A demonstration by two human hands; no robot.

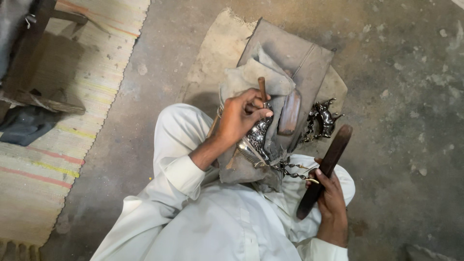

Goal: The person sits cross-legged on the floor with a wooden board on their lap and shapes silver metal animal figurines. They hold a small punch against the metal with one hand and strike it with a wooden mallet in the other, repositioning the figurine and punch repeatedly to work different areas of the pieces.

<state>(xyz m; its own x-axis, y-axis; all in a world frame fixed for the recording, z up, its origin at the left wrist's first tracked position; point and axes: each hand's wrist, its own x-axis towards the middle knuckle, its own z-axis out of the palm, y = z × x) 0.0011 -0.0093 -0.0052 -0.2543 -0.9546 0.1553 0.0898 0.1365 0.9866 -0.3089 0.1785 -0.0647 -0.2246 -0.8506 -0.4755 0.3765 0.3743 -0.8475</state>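
- A grey concrete floor [401,72] lay under worn sacking [212,53].
- The left hand [241,116] pinched a thin wooden-handled punch [262,87] against an embossed silver metal piece [258,135] on grey cloth [270,79].
- The right hand [331,198] gripped a dark wooden baton [328,164] beside it.

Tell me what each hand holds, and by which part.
The left hand grips a thin wooden-handled tool low on its shaft, the tip against a silvery metal piece. The right hand holds a dark wooden bat by its lower end.

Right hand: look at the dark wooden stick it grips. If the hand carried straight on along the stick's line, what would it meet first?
Probably bare concrete floor. The right hand aims the dark wooden stick up-right, passing beside the small metal ornament; depth unclear.
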